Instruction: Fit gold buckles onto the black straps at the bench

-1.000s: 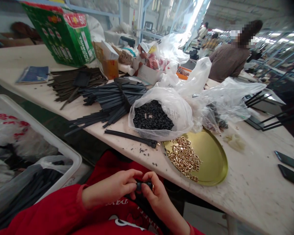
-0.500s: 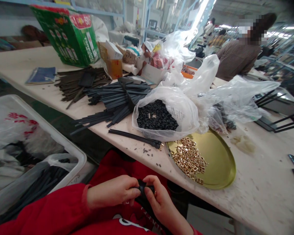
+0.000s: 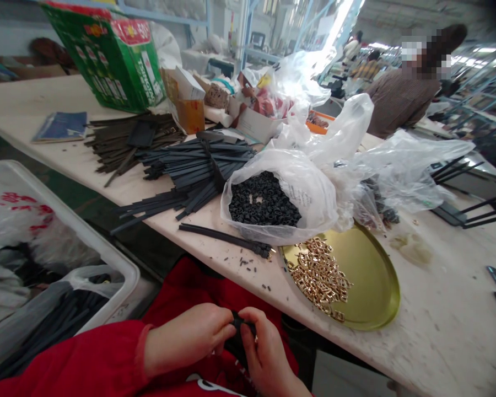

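Note:
Low in front of my lap, my left hand (image 3: 196,333) and my right hand (image 3: 268,350) meet, both closed on a black strap (image 3: 236,326). Fingers and thumbs pinch it from either side, and part of it hangs below between the hands; most of its end is hidden. On the table nearby, a gold-coloured round tray (image 3: 370,275) holds a heap of small gold buckles (image 3: 320,275). Beside it a clear plastic bag (image 3: 320,193) lies open, full of small black loops (image 3: 264,201). A few black straps (image 3: 225,238) with buckles at one end lie along the near edge.
Piles of black straps (image 3: 190,165) and brownish straps (image 3: 128,140) lie farther left. Behind them stand a green carton (image 3: 111,66) and a blue booklet (image 3: 62,127). A white bin (image 3: 128,275) stands at my left. A person (image 3: 400,96) sits beyond the table.
The hands have dipped slightly and the right hand has turned a little around the strap. Both still grip it. The view has shifted slightly.

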Tool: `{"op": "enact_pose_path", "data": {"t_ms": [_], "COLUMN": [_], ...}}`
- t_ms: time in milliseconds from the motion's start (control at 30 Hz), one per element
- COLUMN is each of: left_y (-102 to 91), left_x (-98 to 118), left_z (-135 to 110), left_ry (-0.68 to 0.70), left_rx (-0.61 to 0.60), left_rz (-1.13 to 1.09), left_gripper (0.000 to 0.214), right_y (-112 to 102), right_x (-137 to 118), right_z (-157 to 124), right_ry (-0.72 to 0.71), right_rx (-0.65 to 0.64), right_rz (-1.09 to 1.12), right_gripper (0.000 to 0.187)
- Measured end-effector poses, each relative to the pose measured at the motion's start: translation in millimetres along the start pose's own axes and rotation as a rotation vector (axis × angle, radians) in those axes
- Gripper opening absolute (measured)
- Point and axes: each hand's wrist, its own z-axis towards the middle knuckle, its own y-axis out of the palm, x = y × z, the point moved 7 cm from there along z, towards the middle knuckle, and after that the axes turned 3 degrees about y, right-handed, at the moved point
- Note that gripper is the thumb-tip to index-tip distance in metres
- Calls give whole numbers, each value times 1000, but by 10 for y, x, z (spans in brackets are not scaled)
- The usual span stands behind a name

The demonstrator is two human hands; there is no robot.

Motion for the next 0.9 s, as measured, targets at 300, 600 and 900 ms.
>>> {"op": "enact_pose_path", "data": {"t_ms": [300, 600, 900], "left_y": [41, -135, 44], "left_x": [-77, -29, -60], "left_z": [84, 130, 124], "left_ry": [-56, 14, -37], "left_rx": [19, 154, 194], "left_rz": [-116, -8, 32], "left_gripper": [34, 21, 20], "right_y": [-59, -126, -87], "right_x": [-18, -89, -88], "right_z": [60, 135, 60], "right_ry": [-9, -146, -125], "right_rx": [82, 218, 110], "right_rz": [-11, -160, -100], "right_gripper": [16, 15, 18]}}
